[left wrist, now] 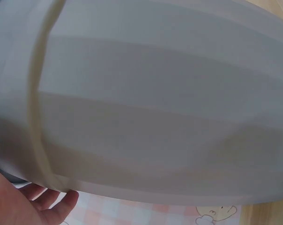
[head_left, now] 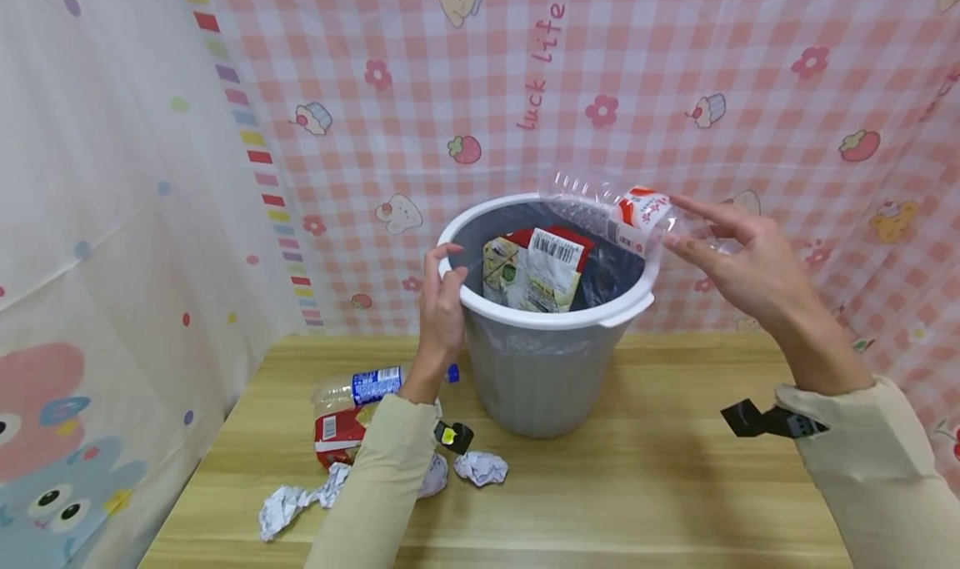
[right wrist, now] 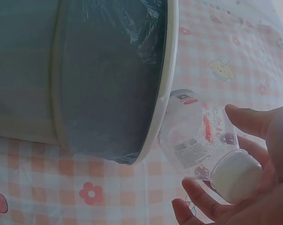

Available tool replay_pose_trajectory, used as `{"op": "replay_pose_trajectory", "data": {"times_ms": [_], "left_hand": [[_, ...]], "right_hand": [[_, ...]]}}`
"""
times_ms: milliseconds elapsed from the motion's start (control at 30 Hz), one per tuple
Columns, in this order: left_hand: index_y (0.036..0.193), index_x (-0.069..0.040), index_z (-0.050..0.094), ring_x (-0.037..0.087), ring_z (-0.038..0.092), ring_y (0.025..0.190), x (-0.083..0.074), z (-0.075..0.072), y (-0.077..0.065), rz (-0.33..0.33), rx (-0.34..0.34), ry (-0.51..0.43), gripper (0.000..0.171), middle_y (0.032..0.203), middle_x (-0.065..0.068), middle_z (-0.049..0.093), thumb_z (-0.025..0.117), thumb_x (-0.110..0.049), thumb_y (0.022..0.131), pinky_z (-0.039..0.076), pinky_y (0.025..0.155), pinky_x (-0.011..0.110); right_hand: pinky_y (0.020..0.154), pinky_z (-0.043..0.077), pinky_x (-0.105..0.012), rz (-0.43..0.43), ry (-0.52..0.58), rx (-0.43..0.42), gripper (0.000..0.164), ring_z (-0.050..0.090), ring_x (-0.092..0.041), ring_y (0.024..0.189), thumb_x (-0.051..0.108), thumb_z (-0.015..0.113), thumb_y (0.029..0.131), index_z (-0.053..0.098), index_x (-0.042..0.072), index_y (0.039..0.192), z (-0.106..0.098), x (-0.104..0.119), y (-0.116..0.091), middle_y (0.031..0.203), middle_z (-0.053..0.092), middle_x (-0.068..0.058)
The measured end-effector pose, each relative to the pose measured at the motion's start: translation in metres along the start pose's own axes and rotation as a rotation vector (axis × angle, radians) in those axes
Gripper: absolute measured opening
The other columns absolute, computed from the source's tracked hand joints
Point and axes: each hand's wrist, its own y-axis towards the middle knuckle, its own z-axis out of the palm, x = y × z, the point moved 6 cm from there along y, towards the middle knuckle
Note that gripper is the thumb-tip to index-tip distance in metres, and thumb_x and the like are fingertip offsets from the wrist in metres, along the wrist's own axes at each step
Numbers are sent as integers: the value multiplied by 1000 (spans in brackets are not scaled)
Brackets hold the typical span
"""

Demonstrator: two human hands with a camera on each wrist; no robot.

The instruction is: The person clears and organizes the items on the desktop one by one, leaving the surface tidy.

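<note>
A grey trash can (head_left: pixel 536 377) with a white rim stands on the table, lined with a thin clear bag. My left hand (head_left: pixel 441 311) grips the rim on its left side. At the opposite side, my right hand (head_left: pixel 757 261) holds a clear plastic bottle (head_left: pixel 643 219) near its capped end, thumb and fingers on either side. The bottle lies tilted over the rim, its base toward the opening; in the right wrist view its white cap (right wrist: pixel 237 176) faces my palm. Inside the can sits a red and yellow food package (head_left: pixel 551 265) with a barcode.
Left of the can on the wooden table (head_left: pixel 675 486) lie a blue-labelled bottle (head_left: pixel 378 384), a red package (head_left: pixel 341 436) and crumpled paper balls (head_left: pixel 482 467), partly behind my left forearm. A checked curtain (head_left: pixel 360 152) hangs close behind the can.
</note>
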Motion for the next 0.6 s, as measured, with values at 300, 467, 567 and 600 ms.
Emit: {"op": "replay_pose_trajectory", "data": {"times_ms": [300,467,567,600], "left_hand": [[129,-11,48,31,40,132,-1,0,1,-1,-5,11,36,149,12,40,39,-23,96,31,108,47],[129,-10,48,32,39,133,0,0,1,0,-6,11,37,149,13,40,39,-23,95,31,108,47],[128,-10,48,34,39,133,0,0,1,2,-9,11,37,148,13,40,39,-23,95,31,108,46],[128,-10,48,34,40,132,0,0,1,2,-9,11,37,148,14,40,39,-23,95,31,107,46]], "right_hand": [[71,49,-32,19,-44,4,58,47,-34,121,54,61,93,46,37,147,2,5,4,149,45,-12],[69,50,-35,18,-50,26,61,48,-33,115,56,62,91,47,35,147,5,9,6,148,45,-13],[74,46,-41,21,-70,51,62,41,-35,122,56,61,91,46,35,148,8,10,8,149,43,-13],[78,46,-45,22,-75,62,63,40,-36,123,56,61,92,45,34,148,10,11,9,151,41,-13]]}}
